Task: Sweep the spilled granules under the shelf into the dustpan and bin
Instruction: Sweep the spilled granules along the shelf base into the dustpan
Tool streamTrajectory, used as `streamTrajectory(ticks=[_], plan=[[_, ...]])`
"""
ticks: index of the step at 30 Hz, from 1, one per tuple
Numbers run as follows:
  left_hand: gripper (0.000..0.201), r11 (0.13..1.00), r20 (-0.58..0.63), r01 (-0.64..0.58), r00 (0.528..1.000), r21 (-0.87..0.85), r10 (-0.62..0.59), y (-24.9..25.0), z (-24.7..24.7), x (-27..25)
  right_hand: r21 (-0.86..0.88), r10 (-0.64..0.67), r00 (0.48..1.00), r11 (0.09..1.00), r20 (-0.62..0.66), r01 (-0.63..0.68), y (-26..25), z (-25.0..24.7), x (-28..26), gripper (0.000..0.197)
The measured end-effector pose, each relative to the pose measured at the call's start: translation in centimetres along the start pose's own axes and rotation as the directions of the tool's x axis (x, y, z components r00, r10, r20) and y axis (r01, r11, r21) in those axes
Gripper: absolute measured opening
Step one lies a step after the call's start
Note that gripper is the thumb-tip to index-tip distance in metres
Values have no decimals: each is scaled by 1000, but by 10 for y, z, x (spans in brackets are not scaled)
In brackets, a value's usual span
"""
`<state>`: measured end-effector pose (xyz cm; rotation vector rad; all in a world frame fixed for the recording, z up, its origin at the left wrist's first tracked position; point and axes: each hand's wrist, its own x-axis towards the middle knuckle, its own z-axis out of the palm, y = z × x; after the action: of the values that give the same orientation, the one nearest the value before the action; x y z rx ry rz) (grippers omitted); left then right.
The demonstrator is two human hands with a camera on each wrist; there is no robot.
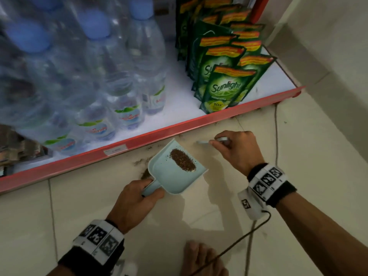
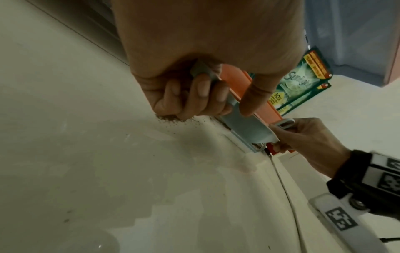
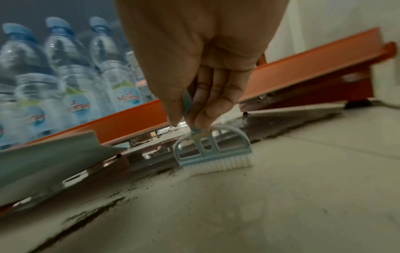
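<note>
A pale blue dustpan [image 1: 171, 172] is held over the tiled floor in front of the red shelf edge [image 1: 159, 132], with a heap of brown granules [image 1: 183, 160] inside it. My left hand [image 1: 139, 200] grips its handle [image 2: 203, 71]. My right hand [image 1: 237, 148] holds a small blue brush [image 3: 213, 150] by its handle, its white bristles [image 3: 218, 165] on the floor near the shelf base. Loose granules [image 3: 97, 210] lie scattered along the gap under the shelf, and a small pile of granules [image 2: 171, 118] lies by my left fingers.
Water bottles [image 1: 111, 80] and green Sunlight pouches [image 1: 225, 84] stand on the bottom shelf. A thin cable [image 1: 275, 136] runs along the floor at the right, beside a white wall [image 1: 328, 56]. A bare foot [image 1: 201, 259] is at the bottom.
</note>
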<state>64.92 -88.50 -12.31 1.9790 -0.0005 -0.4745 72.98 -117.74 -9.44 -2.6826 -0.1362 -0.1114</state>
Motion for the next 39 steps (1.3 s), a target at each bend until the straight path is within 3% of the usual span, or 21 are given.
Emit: streamTrajectory(ticks=[4, 9, 14, 17, 21, 25, 34, 39], plan=[[55, 998, 24, -47, 999, 36, 46, 10, 14, 13, 27, 77, 997, 997, 23, -78, 18, 13, 0, 18], [45, 998, 133, -53, 990, 29, 48, 14, 22, 37, -46, -1, 998, 999, 62, 4, 44, 6, -4, 17], [38, 993, 257, -104, 962, 47, 89, 29, 46, 68, -218, 87, 986, 969, -140, -116, 95, -19, 8, 15], [45, 987, 321, -150, 939, 51, 126, 42, 59, 87, -339, 167, 952, 907, -257, -250, 128, -30, 26, 21], [40, 982, 318, -181, 935, 47, 157, 49, 70, 107, -399, 233, 922, 848, -310, -349, 160, -34, 53, 31], [42, 981, 297, -180, 943, 75, 150, 50, 75, 114, -442, 235, 911, 815, -340, -375, 170, -33, 73, 27], [38, 981, 272, -141, 957, 132, 101, 53, 85, 127, -444, 415, 902, 790, -120, -423, 170, -21, 87, 24], [39, 985, 266, -110, 961, 135, 70, 57, 88, 130, -311, 245, 967, 926, 67, -213, 131, -20, 66, 29]])
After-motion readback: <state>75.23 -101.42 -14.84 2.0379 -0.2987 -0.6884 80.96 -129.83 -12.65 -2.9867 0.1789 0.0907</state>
